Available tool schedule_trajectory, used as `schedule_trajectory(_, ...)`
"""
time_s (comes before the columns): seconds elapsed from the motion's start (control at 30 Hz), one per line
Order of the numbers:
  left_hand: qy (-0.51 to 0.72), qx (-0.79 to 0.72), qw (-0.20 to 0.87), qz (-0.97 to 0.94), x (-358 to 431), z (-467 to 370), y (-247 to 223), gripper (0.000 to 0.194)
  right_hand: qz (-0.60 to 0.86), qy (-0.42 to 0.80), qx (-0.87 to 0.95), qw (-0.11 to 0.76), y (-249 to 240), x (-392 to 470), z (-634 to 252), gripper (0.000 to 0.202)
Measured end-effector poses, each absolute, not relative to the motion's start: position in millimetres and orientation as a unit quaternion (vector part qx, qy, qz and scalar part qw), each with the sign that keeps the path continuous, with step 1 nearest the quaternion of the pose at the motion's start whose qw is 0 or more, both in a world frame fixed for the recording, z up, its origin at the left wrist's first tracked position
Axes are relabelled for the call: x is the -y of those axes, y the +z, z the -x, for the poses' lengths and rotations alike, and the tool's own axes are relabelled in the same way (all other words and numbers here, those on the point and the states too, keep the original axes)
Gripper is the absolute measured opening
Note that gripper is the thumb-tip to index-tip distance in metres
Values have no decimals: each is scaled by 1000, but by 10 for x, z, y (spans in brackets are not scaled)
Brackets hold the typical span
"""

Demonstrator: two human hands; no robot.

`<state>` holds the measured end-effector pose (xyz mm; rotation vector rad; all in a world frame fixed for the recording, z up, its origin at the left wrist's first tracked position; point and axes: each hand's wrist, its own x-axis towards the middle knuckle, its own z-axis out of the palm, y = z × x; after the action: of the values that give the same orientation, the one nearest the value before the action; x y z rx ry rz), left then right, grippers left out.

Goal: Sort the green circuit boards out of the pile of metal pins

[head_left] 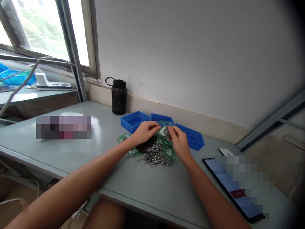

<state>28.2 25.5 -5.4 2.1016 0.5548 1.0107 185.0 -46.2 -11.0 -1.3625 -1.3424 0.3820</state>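
A small clear-and-green plastic bag (164, 131) with metal pieces in it is up between my two hands. My right hand (179, 141) pinches its right side between thumb and fingers. At its left edge, the thumb and fingers of my left hand (145, 132) are pressed together and seem to grip the plastic. Below lies a loose pile of silver pins, like blind rivets (157, 156), on the grey table (143, 184). Dark small pieces (145, 145) form a heap under my left wrist, partly hidden. More green-printed bags (123, 137) lie around the piles.
Behind my hands stand a left blue bin (135, 120), a middle blue bin (162, 117) and a right blue bin (194, 140). A dark bottle (119, 98) is by the wall. A phone (228, 184) lies at the right, a blurred object (63, 127) at the left.
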Motion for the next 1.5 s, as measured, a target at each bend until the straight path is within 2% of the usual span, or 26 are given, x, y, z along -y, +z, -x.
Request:
schedule_trajectory(0.33,396,-210,370,-814,-264,-292,-52,27,582,152,577,553,-101,461,-1853,32)
schedule_trajectory(0.53,395,-218,388,-804,-289,-307,-114,22,606,30,600,521,-125,439,-1923,28)
schedule_trajectory(0.6,395,-220,393,-800,-292,-312,-124,24,610,88,590,522,-128,433,-1938,26)
schedule_trajectory(0.7,407,-216,384,-800,-306,-308,-111,22,575,188,558,568,-115,433,-1923,27)
schedule_trajectory(0.87,439,-225,356,-794,-367,-288,-82,19,535,240,533,610,-78,447,-1867,34)
schedule_trajectory(0.93,444,-232,386,-775,-380,-288,-79,20,536,231,537,609,-78,452,-1858,33)
schedule_trajectory(1.03,425,-231,490,-726,-367,-299,-78,22,535,212,541,613,-97,455,-1858,25)
schedule_trajectory(1.17,407,-224,615,-637,-350,-316,-100,37,520,222,552,613,-138,441,-1878,20)
schedule_trajectory(1.23,395,-215,635,-628,-359,-321,-120,31,525,222,564,597,-161,422,-1895,18)
schedule_trajectory(1.3,381,-204,609,-665,-362,-322,-134,22,550,180,580,573,-184,402,-1907,20)
schedule_trajectory(1.4,400,-192,490,-751,-319,-320,-123,18,582,103,603,536,-205,398,-1889,27)
schedule_trajectory(1.5,422,-175,375,-807,-235,-314,-74,20,557,212,617,514,-190,424,-1838,35)
